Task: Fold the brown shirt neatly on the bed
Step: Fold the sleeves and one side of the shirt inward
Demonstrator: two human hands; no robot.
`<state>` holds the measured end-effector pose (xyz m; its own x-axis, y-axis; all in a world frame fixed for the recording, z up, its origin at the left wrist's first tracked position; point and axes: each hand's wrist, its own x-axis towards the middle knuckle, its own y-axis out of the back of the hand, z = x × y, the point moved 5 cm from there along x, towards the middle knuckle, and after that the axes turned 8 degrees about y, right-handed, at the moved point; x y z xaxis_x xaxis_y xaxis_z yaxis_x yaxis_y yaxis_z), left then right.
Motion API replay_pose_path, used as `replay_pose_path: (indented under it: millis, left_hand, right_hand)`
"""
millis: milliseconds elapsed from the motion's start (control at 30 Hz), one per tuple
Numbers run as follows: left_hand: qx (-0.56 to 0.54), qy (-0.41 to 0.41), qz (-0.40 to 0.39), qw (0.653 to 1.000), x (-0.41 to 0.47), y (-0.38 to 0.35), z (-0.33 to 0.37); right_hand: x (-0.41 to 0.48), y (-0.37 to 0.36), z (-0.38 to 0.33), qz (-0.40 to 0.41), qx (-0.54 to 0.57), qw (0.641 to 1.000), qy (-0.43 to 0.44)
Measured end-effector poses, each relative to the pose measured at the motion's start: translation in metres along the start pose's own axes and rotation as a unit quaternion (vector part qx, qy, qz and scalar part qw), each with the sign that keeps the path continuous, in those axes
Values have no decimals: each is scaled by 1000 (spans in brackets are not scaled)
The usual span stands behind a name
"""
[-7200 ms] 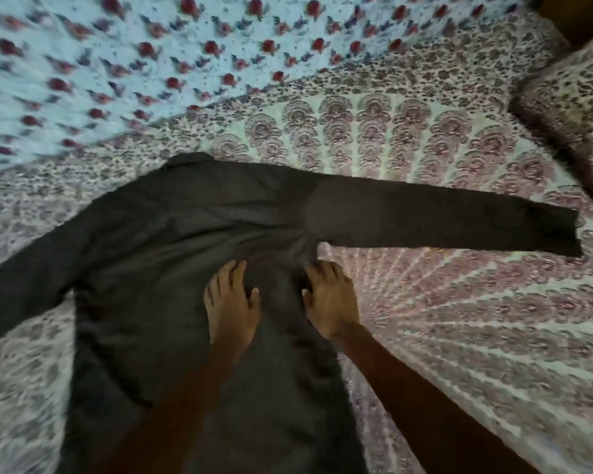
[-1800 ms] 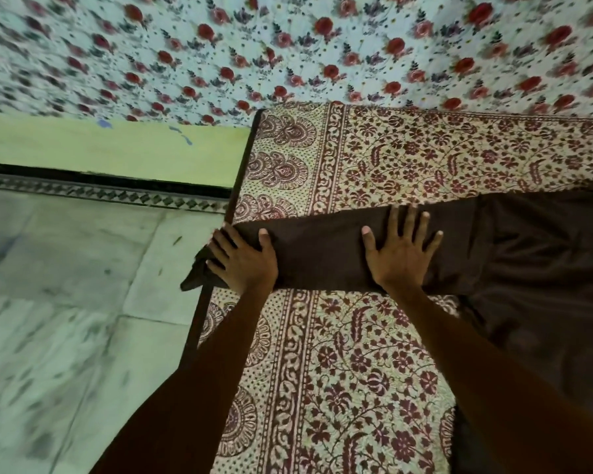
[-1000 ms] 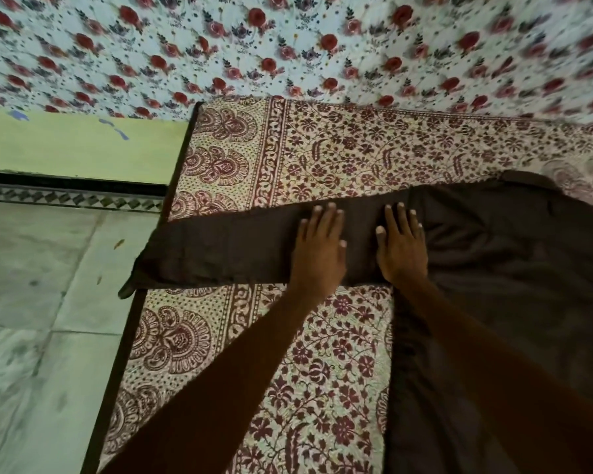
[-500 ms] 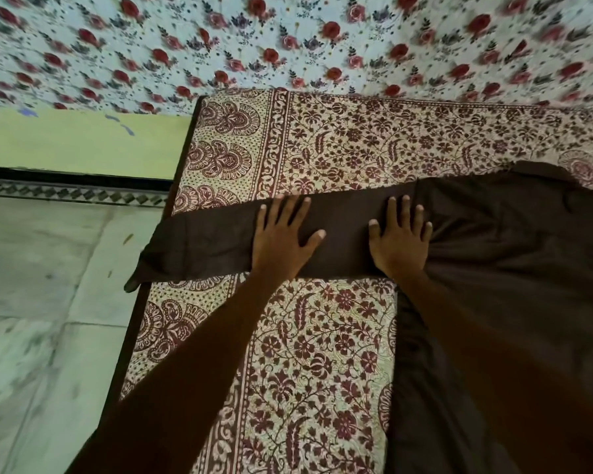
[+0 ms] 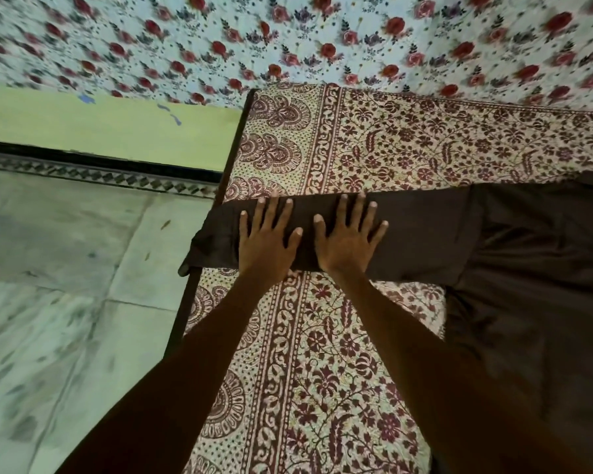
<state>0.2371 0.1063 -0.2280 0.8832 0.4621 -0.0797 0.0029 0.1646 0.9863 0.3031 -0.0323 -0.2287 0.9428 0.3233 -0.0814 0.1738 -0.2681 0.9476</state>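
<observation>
The brown shirt lies flat on the bed, its body at the right. One long sleeve stretches left across the patterned sheet, and its cuff hangs over the bed's left edge. My left hand presses flat on the sleeve near the cuff, fingers spread. My right hand presses flat on the sleeve just to the right of it, fingers straight. The shirt's lower right part is hidden behind my right forearm.
The bed's dark wooden edge runs down the left side, with a pale tiled floor beyond it. A green wall base and a floral cloth lie behind the bed.
Both hands have slid left along the sleeve toward the cuff since half a second ago, staying flat on it. The view has turned left with them.
</observation>
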Motion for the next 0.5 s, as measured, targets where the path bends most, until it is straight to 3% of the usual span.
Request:
replay_pose_path:
  millis: [133, 367, 433, 500]
  left_hand:
    - [-31, 17, 8, 999, 9, 3, -54]
    - [-145, -24, -16, 989, 23, -1, -107]
    - [-174, 51, -33, 983, 25, -3, -123]
    - [-241, 188, -39, 951, 21, -6, -151]
  right_hand:
    - [-1, -3, 4, 29, -45, 999, -13]
    - [-2, -13, -6, 34, -54, 998, -3]
    - [-4, -14, -6, 35, -53, 998, 1]
    - [-3, -14, -6, 31, -52, 998, 4]
